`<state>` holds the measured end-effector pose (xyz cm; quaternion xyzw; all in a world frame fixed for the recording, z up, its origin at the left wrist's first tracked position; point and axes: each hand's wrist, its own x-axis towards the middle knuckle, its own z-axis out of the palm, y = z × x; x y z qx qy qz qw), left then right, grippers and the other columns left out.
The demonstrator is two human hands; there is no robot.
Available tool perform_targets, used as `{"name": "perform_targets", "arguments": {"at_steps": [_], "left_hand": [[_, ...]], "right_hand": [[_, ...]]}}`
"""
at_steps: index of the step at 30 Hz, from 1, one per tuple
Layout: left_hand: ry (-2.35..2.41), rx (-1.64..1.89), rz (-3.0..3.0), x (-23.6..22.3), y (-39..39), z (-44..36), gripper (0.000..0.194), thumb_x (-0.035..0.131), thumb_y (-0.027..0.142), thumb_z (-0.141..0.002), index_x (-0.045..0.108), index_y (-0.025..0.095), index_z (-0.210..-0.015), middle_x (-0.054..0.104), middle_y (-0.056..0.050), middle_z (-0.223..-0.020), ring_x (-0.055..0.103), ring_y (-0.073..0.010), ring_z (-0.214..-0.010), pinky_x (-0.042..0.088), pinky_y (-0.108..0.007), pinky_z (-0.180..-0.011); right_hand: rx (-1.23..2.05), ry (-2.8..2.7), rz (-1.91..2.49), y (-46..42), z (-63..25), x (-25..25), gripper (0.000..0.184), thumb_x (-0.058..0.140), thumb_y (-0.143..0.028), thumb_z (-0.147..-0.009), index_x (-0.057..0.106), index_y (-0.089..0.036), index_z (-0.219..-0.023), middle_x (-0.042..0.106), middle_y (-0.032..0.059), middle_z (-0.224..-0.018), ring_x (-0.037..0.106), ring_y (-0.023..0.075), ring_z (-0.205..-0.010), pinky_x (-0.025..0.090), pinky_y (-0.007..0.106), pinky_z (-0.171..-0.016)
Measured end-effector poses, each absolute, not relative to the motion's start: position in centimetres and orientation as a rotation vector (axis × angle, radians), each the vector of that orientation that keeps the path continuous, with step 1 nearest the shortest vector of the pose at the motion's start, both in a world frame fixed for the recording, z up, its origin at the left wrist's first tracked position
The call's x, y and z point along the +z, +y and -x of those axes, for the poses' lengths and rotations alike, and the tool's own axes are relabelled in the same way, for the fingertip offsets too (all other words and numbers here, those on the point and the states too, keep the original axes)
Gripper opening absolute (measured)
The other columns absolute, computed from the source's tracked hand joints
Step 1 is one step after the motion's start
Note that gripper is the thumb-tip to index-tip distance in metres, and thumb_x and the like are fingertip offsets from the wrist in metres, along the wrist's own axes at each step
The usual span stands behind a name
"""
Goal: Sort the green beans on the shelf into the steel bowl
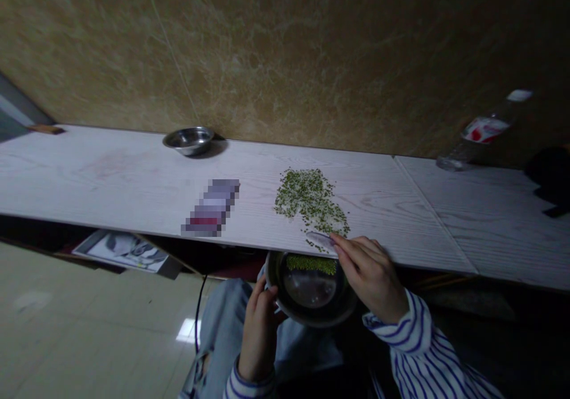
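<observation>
Small green beans, like mung beans [305, 191], lie spread over the white wood-grain tabletop [392, 209], trailing towards its front edge. Just below that edge, over the lap, a round metal bowl [312, 316] has more green beans inside, gathered at its far side. My left hand [262, 322] is closed on the bowl's left rim. Above the bowl's right side, my right hand [367, 268] pinches a thin, pale, flat piece [319, 240] at the table edge, among the nearest beans. I cannot make out what kind of piece it is.
Near the wall stands a smaller metal bowl [189, 142]. A blurred-out flat object [214, 206] lies left of the beans. At the right are a clear plastic bottle [483, 130] and a dark object [552, 176]. Below the table is an open drawer or box [127, 250].
</observation>
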<state>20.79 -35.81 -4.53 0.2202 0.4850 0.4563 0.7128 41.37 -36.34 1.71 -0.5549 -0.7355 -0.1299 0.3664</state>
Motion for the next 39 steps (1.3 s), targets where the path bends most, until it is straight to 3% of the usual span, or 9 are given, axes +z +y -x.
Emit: {"name": "perform_targets", "arguments": {"at_steps": [9,39], "left_hand": [[1.091,1.011,-0.474,-4.5,-35.7,-21.0,0.066,0.071,0.043,-0.071,0.061,0.018,-0.132,0.069,-0.014,-0.112,0.064,-0.0283,-0.091,0.051,-0.034,-0.066],[1.053,1.006,-0.512,-4.3,-35.7,-20.9,0.058,0.067,0.041,-0.077,0.061,0.018,-0.131,0.069,-0.016,-0.117,0.065,-0.0305,-0.097,0.052,-0.034,-0.066]], "right_hand": [[-0.319,-1.865,1.44,-36.9,-41.9,1.7,0.026,0.056,-0.011,-0.096,0.066,-0.015,-0.12,0.077,0.0077,-0.09,0.068,0.019,-0.077,0.053,0.035,-0.071],[-0.245,-1.866,1.382,-36.8,-41.6,1.9,0.031,0.056,-0.01,-0.095,0.069,-0.018,-0.122,0.078,0.0072,-0.09,0.069,0.0185,-0.077,0.056,0.035,-0.071]]}}
